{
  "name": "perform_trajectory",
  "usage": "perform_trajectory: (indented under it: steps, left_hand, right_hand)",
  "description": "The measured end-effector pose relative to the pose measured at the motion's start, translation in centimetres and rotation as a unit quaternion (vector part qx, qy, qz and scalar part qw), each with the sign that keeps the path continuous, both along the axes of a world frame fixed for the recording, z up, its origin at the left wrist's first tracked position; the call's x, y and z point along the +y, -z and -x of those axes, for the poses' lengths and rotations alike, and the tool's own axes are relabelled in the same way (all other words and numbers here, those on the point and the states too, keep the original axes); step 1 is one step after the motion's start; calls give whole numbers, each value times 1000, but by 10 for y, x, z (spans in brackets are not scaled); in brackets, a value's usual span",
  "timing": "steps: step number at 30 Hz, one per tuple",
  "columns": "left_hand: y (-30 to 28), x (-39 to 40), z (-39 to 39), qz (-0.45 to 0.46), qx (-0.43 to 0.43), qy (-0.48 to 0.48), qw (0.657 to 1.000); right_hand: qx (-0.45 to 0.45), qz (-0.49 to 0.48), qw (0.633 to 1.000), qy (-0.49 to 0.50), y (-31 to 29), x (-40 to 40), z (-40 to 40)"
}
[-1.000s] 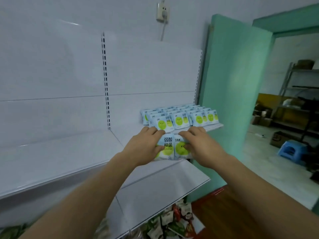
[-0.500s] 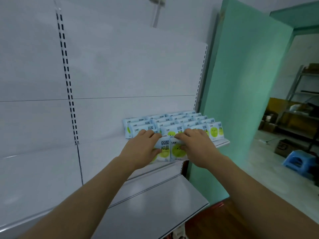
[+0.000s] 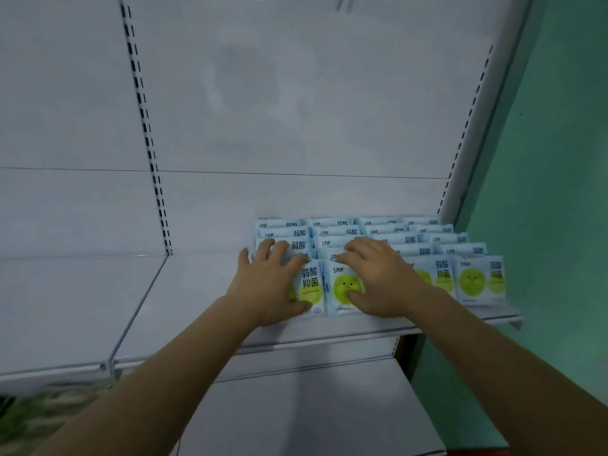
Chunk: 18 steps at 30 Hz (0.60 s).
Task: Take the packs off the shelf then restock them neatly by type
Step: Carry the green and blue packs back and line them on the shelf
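Two hands on the front row: our left hand grips the left front pack, thumb at its lower face and fingers curled over the top edge; our right hand grips the pack beside it the same way. Both packs stand upright, touching, at the front lip of the white shelf. We'd judge them light, soft film pouches, slick and squashy. Best held across the top edge and face, not the corners. Behind, more rows of identical blue-green packs lean back toward the rear panel.
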<state>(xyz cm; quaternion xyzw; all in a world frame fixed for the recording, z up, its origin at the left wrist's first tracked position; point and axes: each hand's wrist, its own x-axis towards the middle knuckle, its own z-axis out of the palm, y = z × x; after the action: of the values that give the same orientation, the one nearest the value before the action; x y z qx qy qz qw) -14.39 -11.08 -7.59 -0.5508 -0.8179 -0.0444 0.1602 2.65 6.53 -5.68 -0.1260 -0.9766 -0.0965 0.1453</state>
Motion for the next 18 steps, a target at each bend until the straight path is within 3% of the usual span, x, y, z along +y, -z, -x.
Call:
perform_trajectory:
  steps: [5,12,18]
  left_hand:
    - [-14,5,-3,43,-64,-43,996]
    - [-11,14,-7,32,-45,-28,998]
    - [-12,13,-2,5,-17,-29,999]
  right_hand:
    - [-111,-24,993,37,-2,8,-2]
    - [-93,-44,995,3,5,15,-3]
    - [-116,-5,993,14,-3,12,-5]
